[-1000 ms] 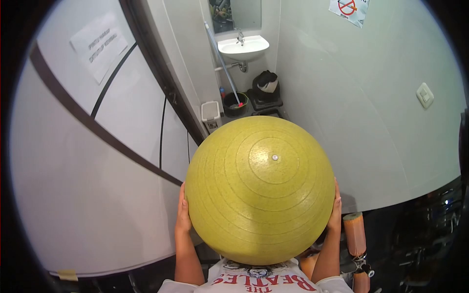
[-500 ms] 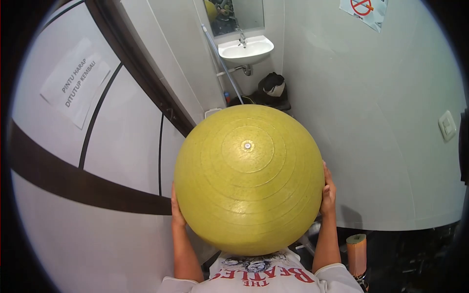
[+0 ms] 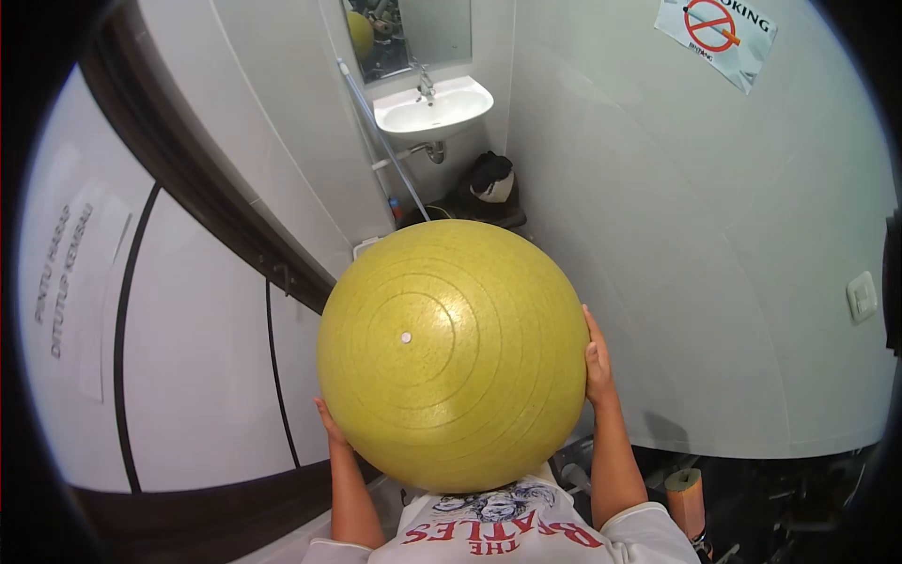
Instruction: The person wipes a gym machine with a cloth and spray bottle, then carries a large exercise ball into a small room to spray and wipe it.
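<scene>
A large yellow exercise ball [image 3: 460, 367] fills the middle of the view, in front of my chest, with its white plug turned toward me, left of its centre. My left hand [image 3: 332, 423] presses against the ball's lower left side, its fingers partly hidden behind the curve. On the right side of the ball lies my right hand [image 3: 598, 359], fingers pointing up along the surface. The ball is held between both palms.
A white door [image 3: 202, 348] with a dark frame stands at the left. Ahead are a sink [image 3: 434, 108], a mirror [image 3: 442, 33], a leaning pole [image 3: 385, 141] and a black bag [image 3: 490, 179]. A grey wall [image 3: 676, 235] curves along the right; an orange roll [image 3: 686, 503] is lower right.
The ball has turned, its plug moving left and down, and it sits slightly further left. My left hand is lower on it. The view has shifted, with sink and door further left.
</scene>
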Demonstrator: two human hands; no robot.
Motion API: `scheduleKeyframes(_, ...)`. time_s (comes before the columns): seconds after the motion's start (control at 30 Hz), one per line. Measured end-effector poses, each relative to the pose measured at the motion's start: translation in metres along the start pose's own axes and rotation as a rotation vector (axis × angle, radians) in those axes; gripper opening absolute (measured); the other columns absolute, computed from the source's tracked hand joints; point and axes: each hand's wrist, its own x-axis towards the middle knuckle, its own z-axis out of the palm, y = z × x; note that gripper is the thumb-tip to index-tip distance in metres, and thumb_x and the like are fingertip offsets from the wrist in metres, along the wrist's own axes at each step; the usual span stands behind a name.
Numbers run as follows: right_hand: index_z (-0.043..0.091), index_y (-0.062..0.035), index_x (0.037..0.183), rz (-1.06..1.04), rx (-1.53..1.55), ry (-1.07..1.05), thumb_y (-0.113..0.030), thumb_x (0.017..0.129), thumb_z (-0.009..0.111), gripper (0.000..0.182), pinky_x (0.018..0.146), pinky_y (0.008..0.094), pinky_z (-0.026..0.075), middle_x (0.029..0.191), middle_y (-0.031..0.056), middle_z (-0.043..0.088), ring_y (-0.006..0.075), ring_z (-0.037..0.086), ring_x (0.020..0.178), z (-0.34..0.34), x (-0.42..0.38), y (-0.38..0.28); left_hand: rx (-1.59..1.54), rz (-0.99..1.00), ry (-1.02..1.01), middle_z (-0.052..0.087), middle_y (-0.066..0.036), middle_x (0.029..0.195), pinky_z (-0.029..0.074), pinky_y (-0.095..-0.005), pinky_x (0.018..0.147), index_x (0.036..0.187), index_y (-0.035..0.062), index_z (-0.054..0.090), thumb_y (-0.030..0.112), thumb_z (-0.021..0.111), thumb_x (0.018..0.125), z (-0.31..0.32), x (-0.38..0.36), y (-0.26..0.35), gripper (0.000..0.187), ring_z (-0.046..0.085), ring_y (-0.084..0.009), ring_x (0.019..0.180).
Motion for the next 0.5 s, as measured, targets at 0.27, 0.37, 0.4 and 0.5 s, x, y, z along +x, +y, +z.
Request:
scheduleKeyframes(0.27,0.031,-0.0102,0.161,0.287,-0.180,0.016,-0.059,0.104,0.047,0.076,0.125,0.0429,0.022,0.166,0.0183,0.030,0.0331,0.024,0.155,0.019,0.056,0.042,0.093,-0.047,0.072,0.044,-0.015,0.156,0.038,-0.0433,0.116,0.155,0.0027,0.037,0.068,0.020,0.105,-0.027,0.058,-0.008,0.085,0.046,-0.0307,0.140)
scheduleKeyframes(0.37,0.034,-0.0095,0.160,0.327,-0.145,-0.014,-0.056,0.103,0.051,0.075,0.124,0.0421,0.023,0.165,0.0194,0.032,0.0331,0.027,0.154,0.021,0.086,0.058,0.058,-0.080,0.127,0.040,-0.015,0.159,0.037,-0.0481,0.117,0.159,0.0072,0.033,0.069,0.023,0.104,-0.032,0.082,-0.023,0.083,0.044,-0.0341,0.141)
scheduleKeyframes(0.4,0.035,-0.0093,0.159,0.325,-0.119,0.001,-0.054,0.103,0.053,0.074,0.124,0.0418,0.024,0.164,0.0197,0.033,0.0332,0.028,0.154,0.022,0.097,0.062,0.047,-0.086,0.141,0.039,-0.016,0.160,0.036,-0.0502,0.118,0.160,0.0093,0.031,0.070,0.024,0.104,-0.032,0.094,-0.022,0.083,0.043,-0.0356,0.142)
scheduleKeyframes(0.5,0.040,-0.0087,0.157,0.310,-0.048,0.024,-0.049,0.102,0.059,0.071,0.123,0.0410,0.025,0.163,0.0204,0.035,0.0332,0.030,0.153,0.020,0.136,0.074,0.028,-0.028,0.225,0.038,-0.015,0.161,0.036,-0.0515,0.118,0.160,0.0100,0.030,0.068,0.023,0.105,-0.004,0.119,-0.025,0.081,0.043,-0.0358,0.142)
